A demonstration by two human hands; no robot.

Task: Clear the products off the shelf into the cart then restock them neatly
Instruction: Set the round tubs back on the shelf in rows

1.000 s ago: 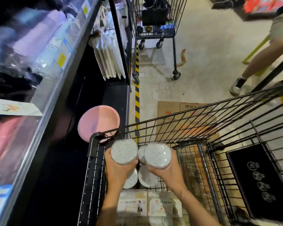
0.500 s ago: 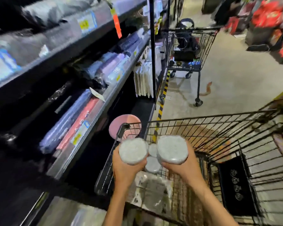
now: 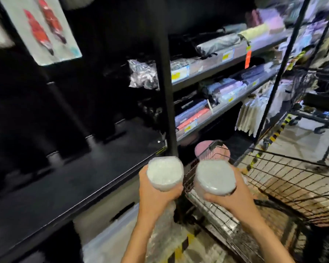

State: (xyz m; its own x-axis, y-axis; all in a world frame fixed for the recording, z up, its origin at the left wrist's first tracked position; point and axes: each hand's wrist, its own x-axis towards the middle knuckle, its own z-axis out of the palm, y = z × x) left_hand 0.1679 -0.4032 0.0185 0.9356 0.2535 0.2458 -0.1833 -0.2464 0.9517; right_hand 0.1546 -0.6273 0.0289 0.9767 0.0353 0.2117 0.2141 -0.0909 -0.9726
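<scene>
My left hand (image 3: 156, 196) grips a round white speckled container (image 3: 165, 173), its flat end facing me. My right hand (image 3: 234, 198) grips a second white speckled container (image 3: 215, 178) of the same kind. Both are held up side by side, the left one over the front edge of a dark bare shelf board (image 3: 68, 179), the right one over the near left corner of the black wire cart (image 3: 285, 179). The frame is blurred by motion.
A black upright post (image 3: 166, 92) divides the bare shelf from stocked shelves (image 3: 226, 76) of wrapped soft goods at right. A pink round dish (image 3: 203, 147) sits behind the cart's corner. A second cart (image 3: 319, 103) stands far right. Bubble wrap (image 3: 165, 234) lies on the floor below.
Both hands have lifted the two containers out of the cart and swung left toward the dark shelf. The view has turned from the cart to the shelving.
</scene>
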